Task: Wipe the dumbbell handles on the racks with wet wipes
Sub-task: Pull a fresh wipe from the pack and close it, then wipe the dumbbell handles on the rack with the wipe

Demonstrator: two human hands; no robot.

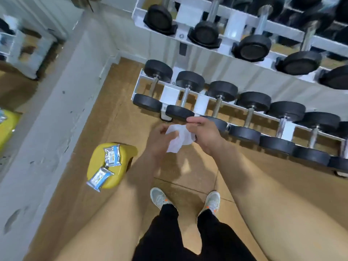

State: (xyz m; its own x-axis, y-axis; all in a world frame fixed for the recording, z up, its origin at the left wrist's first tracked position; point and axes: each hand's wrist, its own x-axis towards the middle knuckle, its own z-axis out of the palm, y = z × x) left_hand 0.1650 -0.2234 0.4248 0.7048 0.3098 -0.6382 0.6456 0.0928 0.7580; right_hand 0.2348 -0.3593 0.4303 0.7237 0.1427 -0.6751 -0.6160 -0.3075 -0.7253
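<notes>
A white wet wipe hangs between my two hands at the middle of the view. My left hand pinches its left edge and my right hand pinches its right edge. Just beyond my hands stands the lower tier of a white rack with several black dumbbells that have metal handles. An upper tier holds several more dumbbells. Neither hand touches a dumbbell.
A yellow stool stands on the floor at my left with two wet-wipe packets on it. A grey wall runs along the left. My two shoes stand on the brown tiled floor below my hands.
</notes>
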